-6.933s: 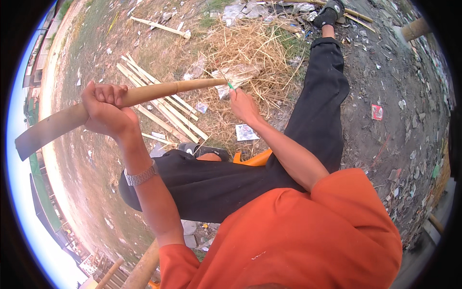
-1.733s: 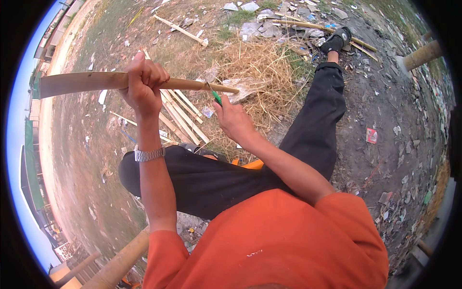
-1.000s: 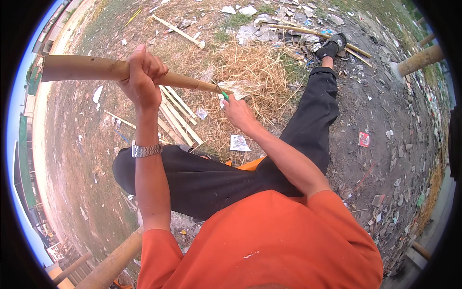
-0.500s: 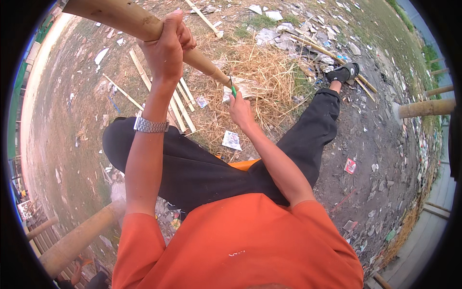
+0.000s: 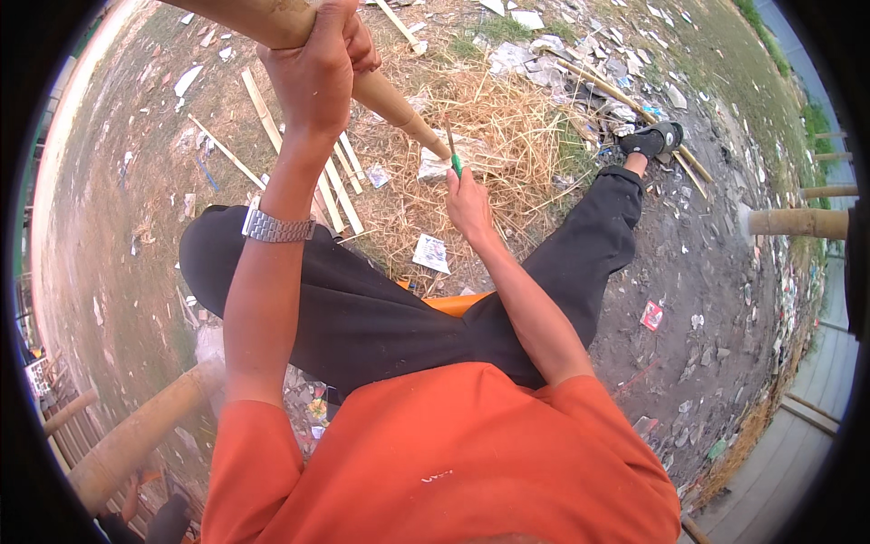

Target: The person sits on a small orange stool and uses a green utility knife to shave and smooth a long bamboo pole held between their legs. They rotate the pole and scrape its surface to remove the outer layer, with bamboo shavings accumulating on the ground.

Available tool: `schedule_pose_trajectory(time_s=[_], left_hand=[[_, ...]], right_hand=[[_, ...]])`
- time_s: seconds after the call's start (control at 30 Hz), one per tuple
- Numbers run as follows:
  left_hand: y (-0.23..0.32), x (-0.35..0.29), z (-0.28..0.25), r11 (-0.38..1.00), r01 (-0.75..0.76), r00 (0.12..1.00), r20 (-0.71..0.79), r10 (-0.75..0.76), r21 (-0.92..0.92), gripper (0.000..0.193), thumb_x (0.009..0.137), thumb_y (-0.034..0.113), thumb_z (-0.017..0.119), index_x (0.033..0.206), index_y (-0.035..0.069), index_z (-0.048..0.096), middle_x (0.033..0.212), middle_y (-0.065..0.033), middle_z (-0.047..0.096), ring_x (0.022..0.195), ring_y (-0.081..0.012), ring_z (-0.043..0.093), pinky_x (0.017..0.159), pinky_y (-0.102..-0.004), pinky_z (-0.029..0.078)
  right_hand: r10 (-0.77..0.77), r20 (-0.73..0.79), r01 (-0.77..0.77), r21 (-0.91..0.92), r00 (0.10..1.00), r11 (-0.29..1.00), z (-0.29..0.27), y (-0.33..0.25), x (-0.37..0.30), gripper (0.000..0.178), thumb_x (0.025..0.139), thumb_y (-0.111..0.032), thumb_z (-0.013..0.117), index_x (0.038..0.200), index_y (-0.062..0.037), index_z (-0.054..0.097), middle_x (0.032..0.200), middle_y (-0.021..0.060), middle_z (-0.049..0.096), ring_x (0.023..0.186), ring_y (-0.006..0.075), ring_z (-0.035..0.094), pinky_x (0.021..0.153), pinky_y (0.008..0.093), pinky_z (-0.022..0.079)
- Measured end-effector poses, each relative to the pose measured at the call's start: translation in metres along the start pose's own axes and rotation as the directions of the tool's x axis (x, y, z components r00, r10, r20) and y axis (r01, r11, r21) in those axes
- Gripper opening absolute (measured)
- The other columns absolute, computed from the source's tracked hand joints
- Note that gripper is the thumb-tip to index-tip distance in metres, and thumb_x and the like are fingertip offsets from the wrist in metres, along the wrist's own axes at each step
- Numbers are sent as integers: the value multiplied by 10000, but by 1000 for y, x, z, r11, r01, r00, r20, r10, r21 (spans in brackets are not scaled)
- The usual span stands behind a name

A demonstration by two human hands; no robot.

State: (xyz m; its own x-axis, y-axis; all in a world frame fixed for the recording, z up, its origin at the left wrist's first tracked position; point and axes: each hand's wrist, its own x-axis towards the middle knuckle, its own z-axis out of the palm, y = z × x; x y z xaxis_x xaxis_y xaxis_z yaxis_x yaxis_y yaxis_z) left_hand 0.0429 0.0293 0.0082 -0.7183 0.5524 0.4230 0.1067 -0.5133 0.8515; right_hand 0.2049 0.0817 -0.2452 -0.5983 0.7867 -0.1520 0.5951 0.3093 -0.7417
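My left hand [image 5: 322, 77] is wrapped around a long bamboo pole [image 5: 399, 107], which slants from the upper left down to its far end near my other hand. A metal watch sits on that wrist. My right hand [image 5: 468, 207] is closed on the green handle of a slim-bladed knife [image 5: 456, 165]. The narrow blade points up, close beside the pole's end; whether it touches the bamboo I cannot tell. Dry straw-like shavings [image 5: 517, 136] lie heaped beyond the knife.
Split bamboo strips [image 5: 340, 195] lie on the ground left of the pole's end. Something orange [image 5: 458, 304] shows between my legs. Another bamboo pole [image 5: 625, 98] lies by my right foot, and thick bamboo posts [image 5: 797, 222] stand at both sides. Paper and plastic litter covers the ground.
My right hand and the knife have shifted slightly right and down. The blade is tilted a little farther from the pole's end. My left hand keeps its hold, slightly higher in view.
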Motion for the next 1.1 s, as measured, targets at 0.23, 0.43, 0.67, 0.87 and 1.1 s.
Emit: schedule_pose_trajectory(time_s=[0.23, 0.43, 0.67, 0.87, 1.1], left_hand=[[6, 4, -12, 995, 99, 991, 99, -96, -25, 430, 892, 177, 516, 534, 149, 279, 464, 32, 244, 404, -88, 252, 451, -269, 257], [10, -2, -9, 995, 102, 983, 155, -102, 8, 424, 899, 185, 475, 544, 152, 246, 472, 34, 216, 418, -94, 228, 476, -282, 256], [8, -4, 2, 989, 142, 978, 146, -147, 40, 418, 916, 195, 414, 546, 157, 225, 486, 24, 196, 458, -101, 198, 521, -287, 252], [9, 1, -5, 986, 158, 981, 108, -163, 53, 422, 916, 200, 416, 550, 157, 212, 495, 19, 195, 472, -107, 199, 537, -290, 256], [10, 1, -9, 991, 123, 991, 53, -126, 56, 421, 905, 187, 427, 545, 159, 209, 497, 19, 191, 472, -106, 196, 538, -294, 260]], right_hand=[[4, 81, -10, 78, 997, 997, -16, -46, -8, 329, 971, -323, 365, 948, -5, 444, 621, 295, 553, 631, 498, 550, 588, 565, 411], [-15, 77, 13, 25, 997, 1000, -11, -31, -16, 357, 973, -328, 350, 956, 6, 474, 671, 310, 570, 677, 502, 568, 628, 570, 441], [59, 87, -61, 25, 994, 998, -12, -22, -12, 379, 970, -338, 343, 974, 6, 501, 669, 276, 570, 674, 462, 575, 638, 548, 433], [107, 153, -114, 38, 982, 993, -18, -22, -7, 392, 964, -345, 332, 993, 1, 512, 758, 291, 604, 760, 469, 602, 711, 535, 470], [114, 154, -105, -66, 981, 992, -2, 10, 12, 423, 965, -339, 316, 1032, 25, 520, 785, 305, 601, 782, 480, 597, 721, 549, 471]])
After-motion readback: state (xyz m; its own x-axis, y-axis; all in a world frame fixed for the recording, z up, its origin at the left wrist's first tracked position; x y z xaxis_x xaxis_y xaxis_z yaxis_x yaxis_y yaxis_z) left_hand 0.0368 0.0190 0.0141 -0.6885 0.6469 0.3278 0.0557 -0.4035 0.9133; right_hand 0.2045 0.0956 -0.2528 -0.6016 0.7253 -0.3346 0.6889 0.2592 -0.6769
